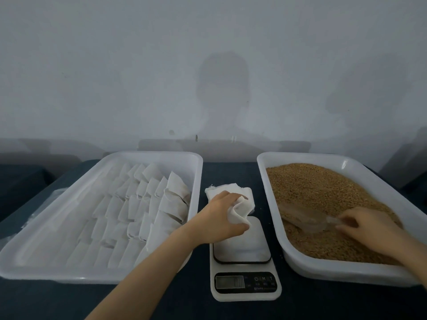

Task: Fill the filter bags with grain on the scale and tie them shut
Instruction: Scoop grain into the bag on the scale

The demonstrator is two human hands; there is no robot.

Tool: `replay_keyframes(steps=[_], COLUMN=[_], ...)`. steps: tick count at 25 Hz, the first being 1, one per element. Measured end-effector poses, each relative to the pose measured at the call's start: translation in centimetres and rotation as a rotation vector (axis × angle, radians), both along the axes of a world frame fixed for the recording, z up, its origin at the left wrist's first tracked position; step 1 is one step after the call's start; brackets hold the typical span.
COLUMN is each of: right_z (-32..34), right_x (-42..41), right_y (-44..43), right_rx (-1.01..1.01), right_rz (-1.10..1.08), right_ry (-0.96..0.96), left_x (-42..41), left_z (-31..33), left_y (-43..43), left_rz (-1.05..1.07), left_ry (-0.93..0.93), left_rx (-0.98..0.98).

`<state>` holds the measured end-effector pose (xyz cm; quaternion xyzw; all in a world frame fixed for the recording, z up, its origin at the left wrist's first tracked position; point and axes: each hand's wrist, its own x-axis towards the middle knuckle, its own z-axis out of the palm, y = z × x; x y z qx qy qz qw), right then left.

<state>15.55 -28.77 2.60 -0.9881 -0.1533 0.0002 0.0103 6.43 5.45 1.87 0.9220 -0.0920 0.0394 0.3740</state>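
My left hand [218,217] grips an empty white filter bag [240,210], lifted off a small stack of bags [219,189] behind the scale. The white scale [245,257] stands in the middle, its platform bare. At the right, a white tray [346,271] holds brown grain [318,188]. My right hand [367,229] holds the handle of a clear plastic scoop [302,217] whose bowl lies in the grain.
A large white tray [97,277] on the left carries several rows of filled, tied bags [147,204]. Everything sits on a dark blue cloth [233,169]. A pale wall rises behind the table.
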Motion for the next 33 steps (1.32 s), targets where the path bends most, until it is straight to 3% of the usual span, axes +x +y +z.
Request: replay_keyframes(steps=[2,9,17,20,24,33], right_z=[0.7,0.4,1.0,1.3,0.4,0.7], right_x=[-0.3,2.9,3.7,5.3,7.3,3.3], right_y=[-0.6,-6.9,-0.4,1.2,2.1,0.1], right_rx=[0.061,-0.13,-0.295,-0.205,0.102,0.462], right_rz=[-0.05,-0.238,-0.295,-0.268,-0.229,-0.15], right_ry=[-0.03,-0.241,-0.31,-0.235,-0.163,-0.059], left_x=[0.0,0.2,0.1,0.2,0.4,0.5], left_z=[-0.1,-0.3,-0.4,-0.4,-0.5,-0.6], left_y=[0.1,0.0,0.2,0.2,0.2,0.3], left_rz=[0.001,-0.006,-0.017,-0.02,-0.031,-0.048], left_ry=[0.004,0.028,0.054,0.071,0.077,0.092], left_rx=[-0.017,-0.023,-0.009,-0.013,-0.027,-0.076])
